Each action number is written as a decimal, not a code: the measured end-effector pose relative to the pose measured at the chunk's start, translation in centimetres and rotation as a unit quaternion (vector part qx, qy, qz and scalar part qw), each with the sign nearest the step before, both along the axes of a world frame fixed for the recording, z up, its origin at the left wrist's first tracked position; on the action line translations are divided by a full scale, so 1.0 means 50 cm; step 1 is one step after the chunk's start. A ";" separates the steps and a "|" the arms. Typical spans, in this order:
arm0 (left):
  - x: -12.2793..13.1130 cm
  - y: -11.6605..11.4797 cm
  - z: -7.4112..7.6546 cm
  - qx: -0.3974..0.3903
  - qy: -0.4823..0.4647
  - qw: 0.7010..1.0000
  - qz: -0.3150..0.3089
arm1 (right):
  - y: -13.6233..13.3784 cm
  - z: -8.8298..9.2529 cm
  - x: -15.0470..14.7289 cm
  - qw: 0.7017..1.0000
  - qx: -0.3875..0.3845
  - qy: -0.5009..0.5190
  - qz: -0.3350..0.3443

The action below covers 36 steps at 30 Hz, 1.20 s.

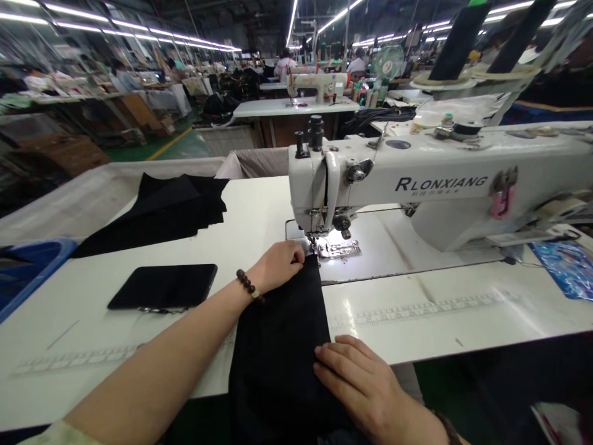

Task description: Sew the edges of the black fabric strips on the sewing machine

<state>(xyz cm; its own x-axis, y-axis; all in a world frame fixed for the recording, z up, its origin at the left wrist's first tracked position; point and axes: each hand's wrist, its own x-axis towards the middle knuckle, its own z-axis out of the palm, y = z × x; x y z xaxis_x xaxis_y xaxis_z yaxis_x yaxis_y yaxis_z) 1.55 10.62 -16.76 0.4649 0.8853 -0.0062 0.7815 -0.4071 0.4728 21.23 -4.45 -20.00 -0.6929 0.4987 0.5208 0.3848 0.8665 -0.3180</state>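
A blue bin (54, 253), cloth pile (162, 213) and phone (164, 286); left hand (274, 267), fingers curled, pinch unclear, at black cloth (285, 346) on the worktop (393, 334); right hand (364, 380) flat on it, fingers nearly together; sewing machine (375, 179) reading "RLONXIANG"; pink snips (503, 196).

A flat, black, rectangular smartphone (162, 286) is lying near a blue plastic bin (52, 262) at the left. A shiny blue patterned packet (566, 267) is resting at the far right. Beyond, a cream-coloured sewing machine (312, 83) with orange trim is standing on a white-topped table (259, 110), near a round green fan (388, 62).
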 end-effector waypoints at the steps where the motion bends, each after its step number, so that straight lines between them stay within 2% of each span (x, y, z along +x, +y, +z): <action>1: 0.000 0.000 0.000 -0.002 -0.005 1.000 0.000 | 0.001 0.000 0.000 1.000 0.003 0.002 0.000; 11: -0.003 -0.002 -0.005 0.029 -0.042 0.998 -0.021 | 0.009 0.023 0.003 0.999 0.032 -0.013 -0.009; 22: 0.000 -0.016 0.008 0.056 -0.053 0.996 -0.034 | 0.009 0.004 -0.007 0.998 0.043 0.024 -0.030; 25: -0.001 -0.014 0.011 0.037 -0.051 0.998 -0.021 | 0.010 0.005 -0.007 0.998 0.040 0.023 -0.034; 31: -0.006 0.001 0.006 -0.062 -0.036 0.997 0.019 | 0.010 0.009 -0.007 0.998 0.044 0.025 -0.038; 36: -0.005 0.006 0.008 -0.065 -0.019 0.997 0.043 | 0.008 0.005 -0.007 0.998 0.039 0.028 -0.041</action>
<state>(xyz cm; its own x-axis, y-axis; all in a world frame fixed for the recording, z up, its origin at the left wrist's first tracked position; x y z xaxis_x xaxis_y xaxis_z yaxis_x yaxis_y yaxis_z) 1.31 10.94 -16.34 0.3886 0.9151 -0.1074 0.7921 -0.2722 0.5464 20.86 -4.03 -19.76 -0.6202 0.5087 0.5971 0.4379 0.8561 -0.2746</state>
